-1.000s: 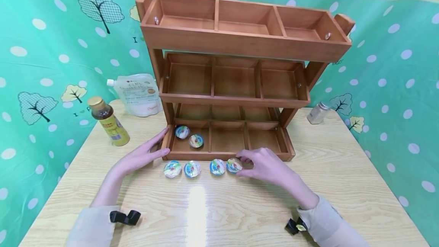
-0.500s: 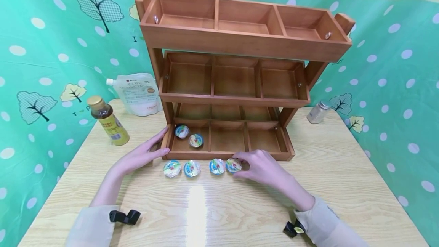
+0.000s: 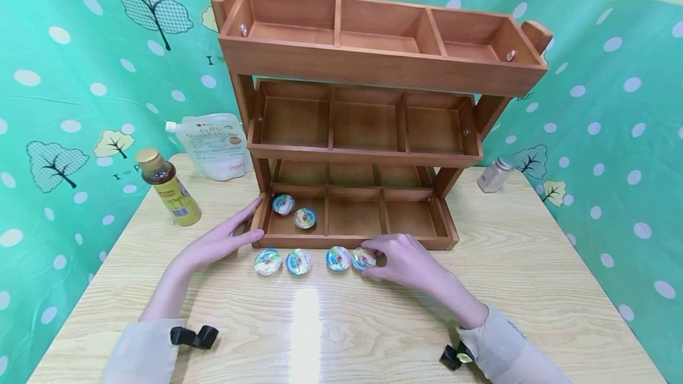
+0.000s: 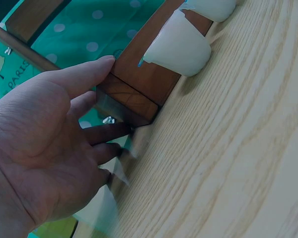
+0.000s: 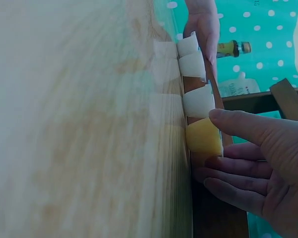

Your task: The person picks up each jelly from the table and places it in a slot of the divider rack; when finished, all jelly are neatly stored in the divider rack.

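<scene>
My right hand (image 3: 402, 259) pinches the rightmost foil-lidded jelly cup (image 3: 364, 259) between thumb and fingers; it stands on the table. The right wrist view shows this cup's yellow side (image 5: 204, 137). To its left, almost touching, stands a white jelly cup (image 3: 338, 259). Two more, a cup (image 3: 299, 262) and a cup (image 3: 268, 262), continue the row. My left hand (image 3: 226, 239) rests with extended fingers against the left end of the wooden rack (image 3: 354, 243). In the rack's bottom left compartment sit a jelly cup (image 3: 283, 204) and another cup (image 3: 305, 218).
The rack has three tiers with divided compartments. Left of it stand a yellow-labelled bottle (image 3: 173, 191) and a white spouted pouch (image 3: 213, 147). A small glass shaker (image 3: 495, 175) stands to the right. Bare table (image 3: 240, 336) lies in front of the row.
My right hand has shifted slightly left and its fingers have drawn in around the rightmost jelly cup. The left hand stays where it was.
</scene>
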Tool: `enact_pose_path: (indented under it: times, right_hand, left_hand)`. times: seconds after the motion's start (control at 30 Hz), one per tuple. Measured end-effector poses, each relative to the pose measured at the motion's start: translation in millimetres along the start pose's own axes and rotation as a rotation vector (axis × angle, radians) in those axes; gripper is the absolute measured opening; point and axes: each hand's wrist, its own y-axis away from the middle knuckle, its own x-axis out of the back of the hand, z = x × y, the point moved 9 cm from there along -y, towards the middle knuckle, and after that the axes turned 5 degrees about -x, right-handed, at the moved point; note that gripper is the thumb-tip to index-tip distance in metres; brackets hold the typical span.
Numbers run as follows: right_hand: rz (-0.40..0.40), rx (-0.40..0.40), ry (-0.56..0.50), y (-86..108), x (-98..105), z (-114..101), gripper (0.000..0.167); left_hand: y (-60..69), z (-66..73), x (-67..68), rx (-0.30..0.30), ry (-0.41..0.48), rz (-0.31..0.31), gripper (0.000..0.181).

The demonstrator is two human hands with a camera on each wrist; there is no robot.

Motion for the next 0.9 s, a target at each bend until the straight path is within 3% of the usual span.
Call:
enact_pose_path:
  times: [0.2, 0.33, 0.47, 0.63, 0.9]
  right_hand:
    - [-0.006, 0.006, 0.032, 0.7, -0.6, -0.7, 0.027]
    - [-0.031, 0.006, 0.0, 2.1, 1.7, -1.1, 0.024]
    - [-0.06, -0.005, -0.089, 2.8, 11.2, -0.1, 0.026]
    - [-0.034, -0.025, -0.185, -3.2, 30.0, 4.6, 0.029]
    - [-0.008, -0.081, -0.398, -33.5, 39.3, 20.1, 0.034]
  left_hand:
    - [-0.5, -0.5, 1.1, 0.003, -0.01, -0.003, 0.08]
    - [-0.3, 0.4, 0.4, 0.001, -0.009, -0.001, 0.079]
    - [-0.5, 0.6, -0.4, -0.005, -0.006, -0.002, 0.079]
    - [1.1, 0.2, -0.1, -0.003, -0.014, -0.002, 0.079]
    - [1.8, 0.1, 0.6, 0.002, -0.014, -0.002, 0.08]
